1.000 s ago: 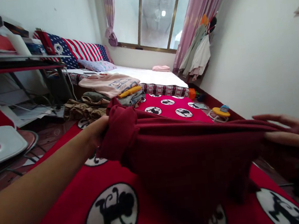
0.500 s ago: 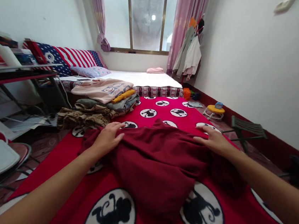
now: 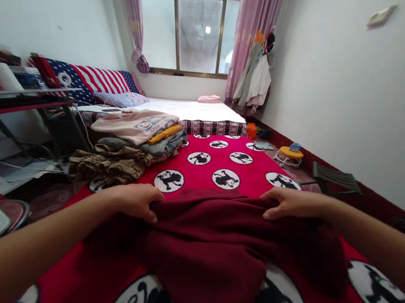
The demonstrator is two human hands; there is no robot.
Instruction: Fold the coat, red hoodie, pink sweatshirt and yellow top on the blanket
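Head view: the left hand [image 3: 133,202] and the right hand [image 3: 291,203] are both partly closed, fingers curled over the upper edge of a dark red knit garment [image 3: 206,252] and gripping it. The garment lies bunched and unfolded on a red blanket [image 3: 191,184] printed with white circles bearing black monkey silhouettes, directly in front of the person, its lower part spreading toward the camera. Beyond the left hand, just clear of the garment, stands a stack of folded clothes [image 3: 139,141], topped by a pale pink sweatshirt [image 3: 134,126], with a brown camouflage-pattern garment [image 3: 108,167] at its near side. Further back lies a low bed with a white sheet [image 3: 191,109].
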